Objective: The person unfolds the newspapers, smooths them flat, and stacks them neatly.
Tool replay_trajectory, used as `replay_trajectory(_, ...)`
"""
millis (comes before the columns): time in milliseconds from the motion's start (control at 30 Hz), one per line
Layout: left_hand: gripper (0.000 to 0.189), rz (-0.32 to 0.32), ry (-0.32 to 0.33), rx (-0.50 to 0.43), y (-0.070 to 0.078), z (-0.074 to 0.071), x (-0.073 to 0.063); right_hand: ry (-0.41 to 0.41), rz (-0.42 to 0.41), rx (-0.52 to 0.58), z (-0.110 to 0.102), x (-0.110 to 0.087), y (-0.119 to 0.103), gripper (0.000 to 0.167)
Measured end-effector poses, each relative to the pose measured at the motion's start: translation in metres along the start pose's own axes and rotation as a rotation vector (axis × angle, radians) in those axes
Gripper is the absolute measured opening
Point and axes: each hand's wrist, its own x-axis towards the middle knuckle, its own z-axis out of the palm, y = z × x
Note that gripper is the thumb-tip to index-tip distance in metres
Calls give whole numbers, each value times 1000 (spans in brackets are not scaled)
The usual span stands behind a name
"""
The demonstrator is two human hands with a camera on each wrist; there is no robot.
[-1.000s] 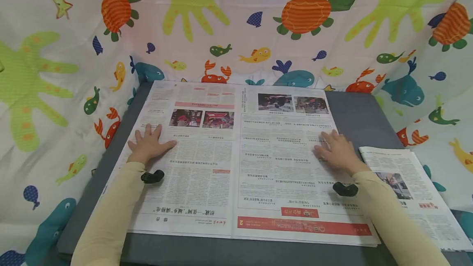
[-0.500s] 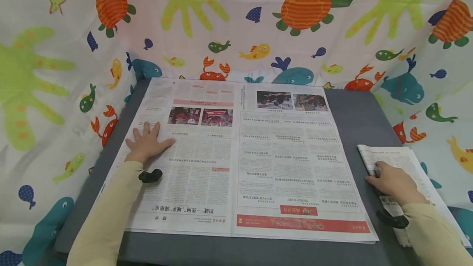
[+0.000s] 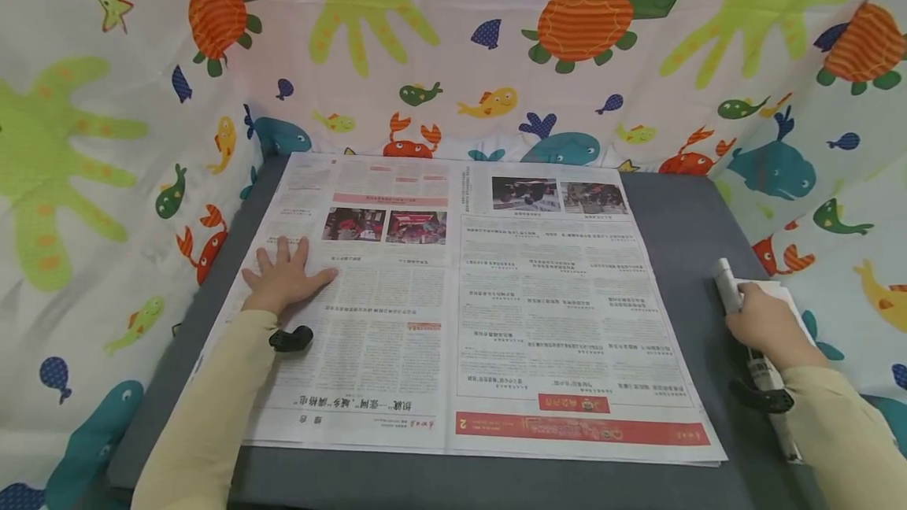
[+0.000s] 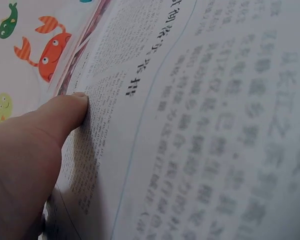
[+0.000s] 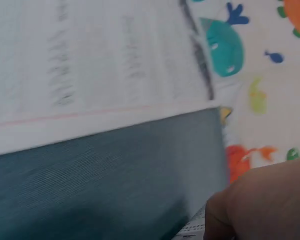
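Note:
A newspaper (image 3: 538, 321) lies spread across the grey table, its print upside down in the head view. My left hand (image 3: 283, 282) rests on its left page, palm down with fingers spread. In the left wrist view the thumb (image 4: 60, 115) lies against the printed sheet. At the table's right side, my right hand (image 3: 771, 329) grips a folded newspaper (image 3: 727, 286) by its left edge, which is tilted up and bent. The right wrist view shows part of that hand (image 5: 265, 200) at the bottom right; its fingertips are mostly hidden.
Grey tabletop (image 3: 687, 234) shows between the two newspapers and along the front edge. A white curtain (image 3: 468, 46) printed with sea animals hangs behind and along both sides. Each wrist wears a small black device (image 3: 290, 338).
My right hand has left the spread newspaper's right page, moved right to the folded newspaper and raised its left edge. The left hand has stayed in place.

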Motion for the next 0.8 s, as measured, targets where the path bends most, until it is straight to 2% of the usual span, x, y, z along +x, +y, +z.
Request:
replay_trajectory(100,109,-7,-17,15,-2,-3,-4,24,-35,49,-24,10,-23,61)
replay_trajectory(167,108,-10,-24,20,-3,-4,-7,1,-32,99,-42,16,-48,66)
replay_trajectory(267,107,-13,-25,18,-4,-5,-8,-56,-45,229,-65,26,-97,72)
replay_trajectory(367,107,-17,-19,13,-6,-4,-7,-155,-96,446,-78,36,-151,74)
replay_trajectory(467,107,-23,-11,16,-8,-1,-4,-269,-194,687,-79,46,-204,73)
replay_trajectory(600,108,-24,-3,13,-9,2,-1,-434,-308,982,-68,53,-261,68)
replay_trajectory(700,107,-17,2,11,-6,3,1,-513,-332,1175,-54,59,-290,66)
replay_trajectory(800,106,-6,12,13,-3,3,2,-531,-308,1308,-34,70,-302,65)
